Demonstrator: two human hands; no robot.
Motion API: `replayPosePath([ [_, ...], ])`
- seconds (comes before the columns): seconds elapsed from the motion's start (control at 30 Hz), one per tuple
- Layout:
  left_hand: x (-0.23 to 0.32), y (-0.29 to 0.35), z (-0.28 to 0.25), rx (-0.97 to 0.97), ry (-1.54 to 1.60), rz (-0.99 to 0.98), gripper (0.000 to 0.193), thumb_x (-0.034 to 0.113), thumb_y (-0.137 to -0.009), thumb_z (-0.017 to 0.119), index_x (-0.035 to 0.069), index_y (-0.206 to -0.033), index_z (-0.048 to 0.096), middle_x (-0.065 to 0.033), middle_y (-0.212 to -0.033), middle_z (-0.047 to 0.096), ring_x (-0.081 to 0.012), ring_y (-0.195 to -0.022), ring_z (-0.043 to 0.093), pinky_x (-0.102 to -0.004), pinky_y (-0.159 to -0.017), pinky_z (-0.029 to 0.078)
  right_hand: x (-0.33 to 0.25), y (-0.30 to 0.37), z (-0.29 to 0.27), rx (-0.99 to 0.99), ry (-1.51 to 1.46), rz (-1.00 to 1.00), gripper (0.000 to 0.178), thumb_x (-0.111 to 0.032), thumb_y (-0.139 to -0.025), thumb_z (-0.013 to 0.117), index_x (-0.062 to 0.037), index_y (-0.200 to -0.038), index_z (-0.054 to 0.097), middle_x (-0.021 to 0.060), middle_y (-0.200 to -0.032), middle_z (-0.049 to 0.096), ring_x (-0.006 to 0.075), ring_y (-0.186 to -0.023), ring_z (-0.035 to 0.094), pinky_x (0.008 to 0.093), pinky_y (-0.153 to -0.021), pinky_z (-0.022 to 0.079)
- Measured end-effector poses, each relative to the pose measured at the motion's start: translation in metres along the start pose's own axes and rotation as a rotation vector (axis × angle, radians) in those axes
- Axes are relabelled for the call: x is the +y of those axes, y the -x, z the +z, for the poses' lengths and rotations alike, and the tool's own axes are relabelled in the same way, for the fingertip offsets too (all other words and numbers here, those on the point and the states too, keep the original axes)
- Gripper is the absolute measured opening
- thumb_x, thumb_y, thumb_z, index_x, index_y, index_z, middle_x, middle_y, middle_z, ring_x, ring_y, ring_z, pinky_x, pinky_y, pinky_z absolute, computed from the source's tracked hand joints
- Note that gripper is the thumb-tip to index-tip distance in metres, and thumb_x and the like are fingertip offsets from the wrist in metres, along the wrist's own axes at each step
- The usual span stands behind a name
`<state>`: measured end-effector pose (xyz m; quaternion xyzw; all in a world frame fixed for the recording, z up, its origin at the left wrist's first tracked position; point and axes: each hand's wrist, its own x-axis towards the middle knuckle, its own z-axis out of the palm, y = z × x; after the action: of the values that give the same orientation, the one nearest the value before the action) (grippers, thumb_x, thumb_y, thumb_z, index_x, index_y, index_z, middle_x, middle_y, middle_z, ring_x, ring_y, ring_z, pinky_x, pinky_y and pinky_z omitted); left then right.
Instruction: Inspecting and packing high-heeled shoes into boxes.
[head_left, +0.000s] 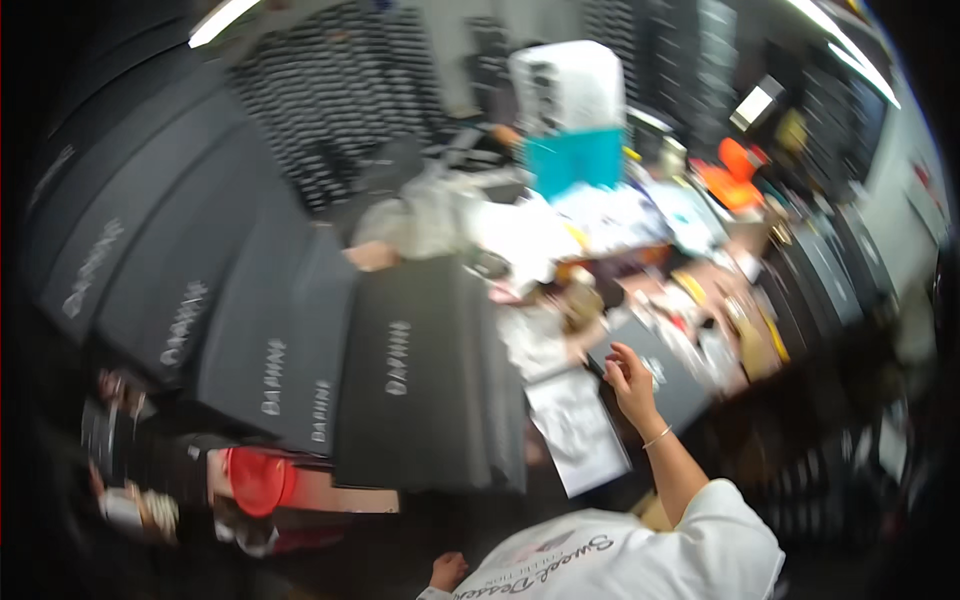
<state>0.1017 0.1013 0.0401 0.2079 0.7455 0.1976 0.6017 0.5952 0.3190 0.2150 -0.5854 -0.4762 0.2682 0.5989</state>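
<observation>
My right hand (630,378) is raised over the right part of the worktable, its fingers loosely bent and apart, with nothing visible in them. Just beyond it lies a flat dark grey box (668,385), and I cannot tell whether the fingers touch it. A white sheet of paper (575,435) with faint markings lies left of my right wrist. Low in the view, my left hand (449,571) hangs near my white shirt, its fingers curled in, and nothing shows in it. The picture is smeared by motion.
Large dark shoeboxes (425,370) stand in a row on the left. A red plastic basin (258,480) sits below them. Crumpled white paper (515,235), a white and teal package (570,120) and an orange object (735,175) clutter the table. Stacked boxes (340,90) line the back.
</observation>
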Motion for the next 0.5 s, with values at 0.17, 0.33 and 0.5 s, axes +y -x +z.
replayPosePath([
  [0.17,-0.041,-0.068,-0.042,-0.249,-0.228,0.048,0.021,0.018,-0.093,0.064,0.002,-0.107,0.063,-0.0055,-0.081,0.065,-0.0137,-0.065,0.064,-0.0245,-0.049,0.048,-0.026,0.164,-0.080,0.073,0.334,0.001,0.031,-0.012,-0.088,0.067,-0.0016,-0.118,0.062,0.0136,-0.099,0.068,0.0222,-0.083,0.067,0.0319,-0.074,0.053],
  [0.33,-0.011,-0.091,-0.010,-0.340,-0.533,0.069,0.020,0.017,-0.093,0.063,0.003,-0.107,0.063,-0.0054,-0.082,0.065,-0.0134,-0.066,0.064,-0.0244,-0.053,0.050,-0.048,0.314,-0.099,0.101,0.405,0.242,0.031,-0.014,-0.088,0.066,-0.0036,-0.118,0.063,0.0146,-0.098,0.065,0.0279,-0.085,0.064,0.0367,-0.077,0.052],
  [0.5,0.021,-0.046,0.076,-0.620,-0.509,0.173,0.024,0.020,-0.096,0.063,0.005,-0.114,0.061,-0.0051,-0.089,0.064,-0.0121,-0.073,0.063,-0.0231,-0.060,0.051,-0.040,0.376,-0.123,0.273,0.435,0.289,0.043,-0.018,-0.090,0.065,-0.0031,-0.129,0.054,0.0146,-0.108,0.059,0.0227,-0.081,0.063,0.0343,-0.074,0.052],
])
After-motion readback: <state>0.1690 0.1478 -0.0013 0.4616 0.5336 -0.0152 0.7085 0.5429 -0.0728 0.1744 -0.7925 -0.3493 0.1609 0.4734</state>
